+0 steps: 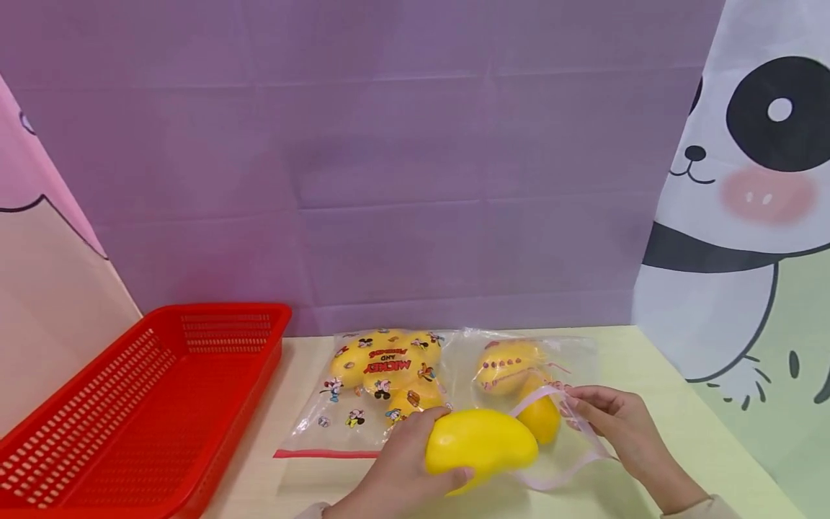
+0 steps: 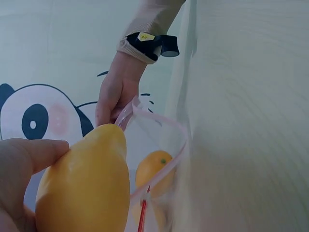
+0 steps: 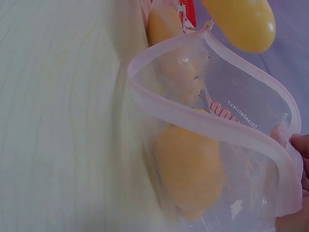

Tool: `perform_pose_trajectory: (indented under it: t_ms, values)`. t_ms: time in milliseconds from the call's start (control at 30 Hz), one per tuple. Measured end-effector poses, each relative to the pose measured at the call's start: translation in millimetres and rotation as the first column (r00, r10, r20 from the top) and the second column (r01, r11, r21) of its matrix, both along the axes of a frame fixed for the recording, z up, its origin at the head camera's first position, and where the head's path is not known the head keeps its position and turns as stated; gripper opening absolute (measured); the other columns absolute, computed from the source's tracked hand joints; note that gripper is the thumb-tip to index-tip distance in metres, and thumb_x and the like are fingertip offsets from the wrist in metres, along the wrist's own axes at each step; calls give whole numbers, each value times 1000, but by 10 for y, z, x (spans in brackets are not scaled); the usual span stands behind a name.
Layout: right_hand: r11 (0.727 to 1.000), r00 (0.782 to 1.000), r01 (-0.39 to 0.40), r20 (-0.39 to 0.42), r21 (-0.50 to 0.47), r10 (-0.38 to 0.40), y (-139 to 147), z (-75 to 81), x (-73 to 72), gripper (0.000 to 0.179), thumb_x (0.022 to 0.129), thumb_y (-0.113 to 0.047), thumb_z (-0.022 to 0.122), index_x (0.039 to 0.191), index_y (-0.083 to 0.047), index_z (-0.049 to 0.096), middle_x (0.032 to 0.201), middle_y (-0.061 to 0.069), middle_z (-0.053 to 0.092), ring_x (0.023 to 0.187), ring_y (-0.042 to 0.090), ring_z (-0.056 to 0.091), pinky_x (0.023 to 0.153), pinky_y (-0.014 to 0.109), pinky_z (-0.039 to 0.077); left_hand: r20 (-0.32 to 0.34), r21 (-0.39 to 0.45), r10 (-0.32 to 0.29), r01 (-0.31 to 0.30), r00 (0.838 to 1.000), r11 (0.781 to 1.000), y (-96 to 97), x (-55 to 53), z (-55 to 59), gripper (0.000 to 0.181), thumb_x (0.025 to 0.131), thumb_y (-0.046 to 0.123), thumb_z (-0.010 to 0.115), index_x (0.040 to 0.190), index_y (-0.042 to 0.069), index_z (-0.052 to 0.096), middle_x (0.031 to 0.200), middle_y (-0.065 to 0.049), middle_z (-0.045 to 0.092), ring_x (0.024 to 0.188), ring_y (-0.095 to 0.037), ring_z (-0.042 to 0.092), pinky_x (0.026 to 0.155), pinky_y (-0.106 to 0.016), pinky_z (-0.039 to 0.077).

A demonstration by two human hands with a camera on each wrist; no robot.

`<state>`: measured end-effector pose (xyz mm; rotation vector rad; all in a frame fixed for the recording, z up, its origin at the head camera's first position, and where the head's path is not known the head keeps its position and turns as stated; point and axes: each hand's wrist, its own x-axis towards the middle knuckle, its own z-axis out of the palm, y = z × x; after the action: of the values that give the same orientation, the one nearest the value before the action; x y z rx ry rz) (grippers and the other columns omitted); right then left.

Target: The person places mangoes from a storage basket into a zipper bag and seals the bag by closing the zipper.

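A smooth yellow mango (image 1: 481, 441) is gripped in my left hand (image 1: 407, 461), thumb on the near side. The left wrist view shows its rounded body (image 2: 87, 183) close up. My right hand (image 1: 619, 425) pinches the pink rim (image 3: 212, 126) of a clear zip bag, whose mouth gapes toward the mango. Inside that bag lie yellow-orange fruits, one rounded fruit (image 1: 540, 417) near the mouth and another (image 1: 508, 366) farther back. The held mango is outside the bag, just left of its mouth. The right fingertips are partly hidden behind the plastic.
Left of the clear bag lies a printed zip bag (image 1: 318, 430) with a red closure and several yellow fruits inside. A red plastic basket (image 1: 139, 425) stands at the far left of the pale table (image 1: 700, 440). A purple cloth (image 1: 402, 158) hangs behind.
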<state>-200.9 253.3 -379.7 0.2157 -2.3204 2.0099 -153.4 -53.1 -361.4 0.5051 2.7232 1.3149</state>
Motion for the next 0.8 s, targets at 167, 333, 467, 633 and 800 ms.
perform_pose_trajectory:
  t_ms: [167,333,467,633,800]
  values:
    - [999,999,30,32,11,-31,2,-24,15,16,89,-8,63,100,2,70,83,-9,72,74,10,69,67,25,57,49,-34,-27,29,998,999,135,2,-55,74,74,38,77,135,11,43,123,-4,48,104,-21,40,82,-40,41]
    - [1000,999,9,37,-14,-8,3,-52,26,16,89,-6,62,101,2,69,86,-9,72,76,12,70,68,26,57,66,-47,-46,49,997,998,250,24,-108,73,74,35,77,134,11,43,125,-5,46,106,-23,38,85,-40,44]
    - [1000,999,20,36,-8,-20,-6,-46,20,15,89,-7,62,100,1,70,86,-10,72,74,11,70,68,25,57,41,-49,-34,36,999,998,346,40,-152,75,74,39,77,135,11,44,124,-6,46,105,-23,39,85,-40,46]
    - [1000,999,21,26,8,-22,4,-38,10,13,89,-7,63,98,-2,71,86,-12,72,74,10,69,67,25,57,43,-30,-16,17,999,999,453,46,-204,77,72,42,77,135,12,45,121,-5,48,101,-22,41,81,-38,47]
    - [999,999,27,19,44,-27,12,-8,6,16,90,-11,63,100,0,70,89,-15,72,76,8,69,68,24,57,56,19,-7,6,998,1000,535,43,-237,77,73,40,78,136,10,44,122,-8,47,99,-21,40,80,-38,46]
